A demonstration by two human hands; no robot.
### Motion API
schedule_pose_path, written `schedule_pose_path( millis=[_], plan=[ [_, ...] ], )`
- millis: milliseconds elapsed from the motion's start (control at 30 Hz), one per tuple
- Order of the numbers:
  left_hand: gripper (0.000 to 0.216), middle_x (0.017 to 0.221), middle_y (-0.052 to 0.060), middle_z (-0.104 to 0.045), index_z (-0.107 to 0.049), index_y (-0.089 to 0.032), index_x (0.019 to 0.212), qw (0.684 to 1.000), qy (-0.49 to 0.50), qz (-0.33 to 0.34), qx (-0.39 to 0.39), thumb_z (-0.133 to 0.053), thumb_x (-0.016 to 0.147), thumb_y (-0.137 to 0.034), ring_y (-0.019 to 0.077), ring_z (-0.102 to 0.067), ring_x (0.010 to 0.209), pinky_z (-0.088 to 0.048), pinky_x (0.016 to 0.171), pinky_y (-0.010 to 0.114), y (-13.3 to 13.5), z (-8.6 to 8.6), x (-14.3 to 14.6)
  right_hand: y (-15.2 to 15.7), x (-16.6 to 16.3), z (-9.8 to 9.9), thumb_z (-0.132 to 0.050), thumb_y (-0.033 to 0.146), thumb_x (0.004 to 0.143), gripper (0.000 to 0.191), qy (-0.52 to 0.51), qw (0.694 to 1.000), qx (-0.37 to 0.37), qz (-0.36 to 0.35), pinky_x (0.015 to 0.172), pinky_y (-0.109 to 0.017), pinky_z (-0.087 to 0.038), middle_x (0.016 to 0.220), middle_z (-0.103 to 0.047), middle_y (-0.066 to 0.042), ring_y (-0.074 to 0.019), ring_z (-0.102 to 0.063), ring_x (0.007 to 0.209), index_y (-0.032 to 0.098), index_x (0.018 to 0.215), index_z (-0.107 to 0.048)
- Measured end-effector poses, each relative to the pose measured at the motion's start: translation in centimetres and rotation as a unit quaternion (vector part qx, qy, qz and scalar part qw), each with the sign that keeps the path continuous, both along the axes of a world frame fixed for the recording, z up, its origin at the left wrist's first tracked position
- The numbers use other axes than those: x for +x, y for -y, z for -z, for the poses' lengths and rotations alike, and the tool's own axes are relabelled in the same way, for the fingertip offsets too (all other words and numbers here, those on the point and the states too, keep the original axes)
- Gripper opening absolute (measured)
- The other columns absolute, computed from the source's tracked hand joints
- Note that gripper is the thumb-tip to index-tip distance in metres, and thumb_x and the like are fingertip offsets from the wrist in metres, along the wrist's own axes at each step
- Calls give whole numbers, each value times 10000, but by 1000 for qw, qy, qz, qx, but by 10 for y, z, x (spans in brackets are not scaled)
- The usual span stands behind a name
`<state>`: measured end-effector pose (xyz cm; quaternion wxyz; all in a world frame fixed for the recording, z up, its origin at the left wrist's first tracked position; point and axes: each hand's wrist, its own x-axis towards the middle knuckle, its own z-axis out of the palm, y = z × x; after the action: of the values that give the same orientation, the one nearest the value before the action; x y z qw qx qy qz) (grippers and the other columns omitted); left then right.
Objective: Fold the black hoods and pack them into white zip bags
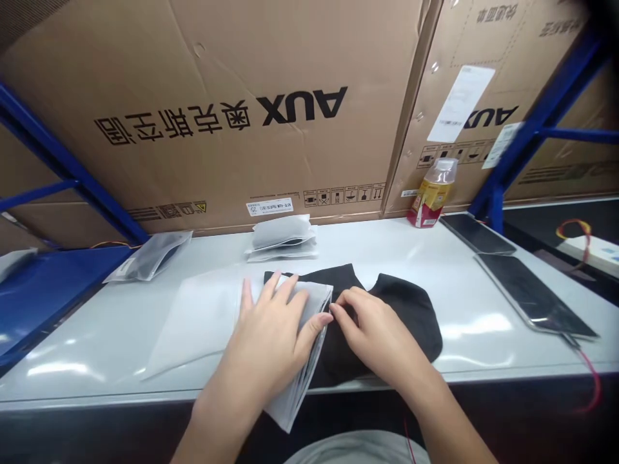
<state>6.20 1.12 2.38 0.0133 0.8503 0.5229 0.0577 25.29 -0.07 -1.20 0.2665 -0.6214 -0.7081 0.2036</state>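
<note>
A stack of frosted plastic bags (316, 293) lies tilted on the table, its lower corner jutting past the front edge. My left hand (273, 328) rests flat on the stack with fingers spread, the thumb along its right edge. At that same edge, my right hand (367, 325) has thumb and forefinger pinched together on a bag's rim. Beneath the bags and my right hand is a piece of black cloth (409, 309) with rounded lobes and a notch. A single translucent bag (198, 322) is spread out left of my left hand.
More bags are piled (283, 235) at the back, and another filled-looking bag (157, 254) lies at the back left. A drink bottle (432, 193) stands at the back right, near two dark phone-like devices, the nearer one (532, 293) cabled. Large cartons (217, 58) line the rear.
</note>
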Motion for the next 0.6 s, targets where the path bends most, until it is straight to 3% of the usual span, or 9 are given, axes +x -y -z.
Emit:
schedule_pose_path(
  millis=[67, 133, 300, 433, 600],
  plan=[
    [480, 1656, 52, -471, -579, -305, 1500, 997, 20, 67, -31, -352, 1120, -490, 360, -332, 1580, -243, 1261, 683, -9, 2, 1, -6, 1, -2, -409, 317, 1091, 321, 20, 1000, -19, 11, 661, -296, -410, 839, -698, -24, -184, -654, 757, 244, 812, -552],
    [500, 1668, 45, -448, -502, -293, 1573, 994, 34, 90, -53, -339, 1129, -457, 337, -336, 1583, -263, 1272, 643, -13, 10, 2, -14, 0, -3, -376, 297, 1096, 338, 31, 999, -30, 22, 611, -290, -355, 782, -690, -22, -176, -636, 694, 244, 800, -531],
    [499, 1654, 42, -463, -500, -264, 1579, 998, 52, 33, -21, -297, 1133, -356, 328, -358, 1574, -239, 1277, 653, -11, 33, 8, -17, -5, -8, -367, 268, 1086, 358, 55, 998, -42, 11, 583, -301, -295, 747, -698, -39, -186, -619, 642, 247, 753, -497],
    [497, 1633, 48, -493, -534, -253, 1554, 998, 69, 3, -14, -292, 1130, -343, 334, -375, 1563, -225, 1273, 677, -9, 37, 9, 22, -22, -9, -378, 243, 1071, 336, 69, 996, -44, -29, 576, -313, -314, 726, -702, -34, -188, -626, 608, 250, 771, -528],
    [491, 1621, 36, -515, -532, -302, 1551, 996, 84, -19, -26, -287, 1133, -383, 379, -346, 1569, -113, 1237, 792, -9, 36, 11, 80, -55, 12, -591, 207, 937, 205, 132, 973, -20, -187, 558, -336, -346, 655, -723, -20, -204, -664, 563, 241, 735, -582]
  ],
)
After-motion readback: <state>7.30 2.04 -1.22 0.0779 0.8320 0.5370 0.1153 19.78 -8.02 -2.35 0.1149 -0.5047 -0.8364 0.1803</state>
